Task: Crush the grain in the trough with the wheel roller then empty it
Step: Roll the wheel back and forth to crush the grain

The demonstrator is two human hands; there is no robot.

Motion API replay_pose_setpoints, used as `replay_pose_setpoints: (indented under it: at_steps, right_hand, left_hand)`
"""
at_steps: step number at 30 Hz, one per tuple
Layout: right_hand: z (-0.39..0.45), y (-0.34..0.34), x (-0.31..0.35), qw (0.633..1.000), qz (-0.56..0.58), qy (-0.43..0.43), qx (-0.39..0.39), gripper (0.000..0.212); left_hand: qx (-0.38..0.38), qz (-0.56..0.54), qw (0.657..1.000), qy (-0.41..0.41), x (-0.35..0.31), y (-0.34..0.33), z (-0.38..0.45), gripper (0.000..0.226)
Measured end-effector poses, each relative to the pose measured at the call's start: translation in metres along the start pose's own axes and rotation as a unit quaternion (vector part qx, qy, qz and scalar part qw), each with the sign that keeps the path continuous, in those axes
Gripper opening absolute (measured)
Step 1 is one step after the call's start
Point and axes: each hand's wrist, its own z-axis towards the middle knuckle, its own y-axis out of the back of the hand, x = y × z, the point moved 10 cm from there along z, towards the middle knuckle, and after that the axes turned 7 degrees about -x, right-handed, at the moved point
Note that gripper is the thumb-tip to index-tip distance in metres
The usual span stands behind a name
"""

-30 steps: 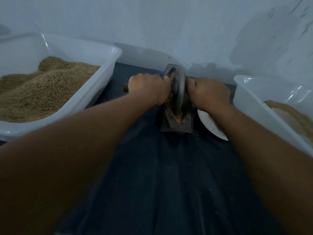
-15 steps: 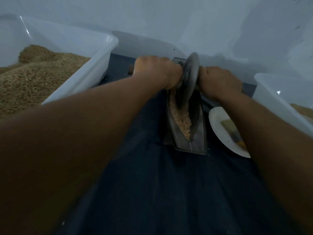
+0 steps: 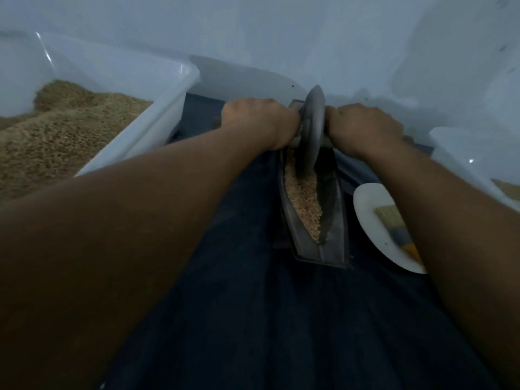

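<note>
Since half a second ago little has been changed: the wheel roller (image 3: 311, 130) is still held at the far end of the trough (image 3: 334, 209), where a second ago it was seen lower over the near half, and more of the plate is now exposed. Seen from the head camera, the roller is held upright on its edge, its lower rim sunk among the grain (image 3: 304, 201) inside the trough. The left hand (image 3: 260, 122) is curled round the axle handle on the left side of the disc, and the right hand (image 3: 363, 128) is wrapped round the handle on the right side; both sets of fingers are clamped on the handles, knuckles uppermost. The grain is heaped along the left wall of the trough, from beneath the disc to the near tip. The trough lies lengthwise on a dark cloth (image 3: 253, 319). A white tub (image 3: 157, 114) filled with grain is set to the left. Just right of the trough, a white plate (image 3: 371, 218) carrying a brush (image 3: 394, 223) is partly covered by the right forearm. Another white tub (image 3: 461, 153) is seen at the right edge.
</note>
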Motion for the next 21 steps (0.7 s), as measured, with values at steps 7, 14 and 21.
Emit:
replay_pose_setpoints:
  at_steps: [7, 14, 21]
  right_hand:
    - [-0.043, 0.017, -0.001, 0.996, 0.044, -0.010, -0.071, 0.062]
    - [-0.083, 0.034, 0.002, 0.991, 0.039, 0.009, -0.127, 0.056]
    - [-0.108, 0.050, 0.008, 0.990, 0.025, 0.021, -0.136, 0.054]
  left_hand:
    - [-0.080, -0.004, 0.996, -0.033, -0.010, 0.021, -0.039, 0.039]
    - [-0.062, -0.004, 0.998, 0.000, -0.006, 0.030, -0.072, 0.046]
    - [-0.056, 0.013, 0.998, 0.017, -0.003, 0.040, -0.094, 0.054]
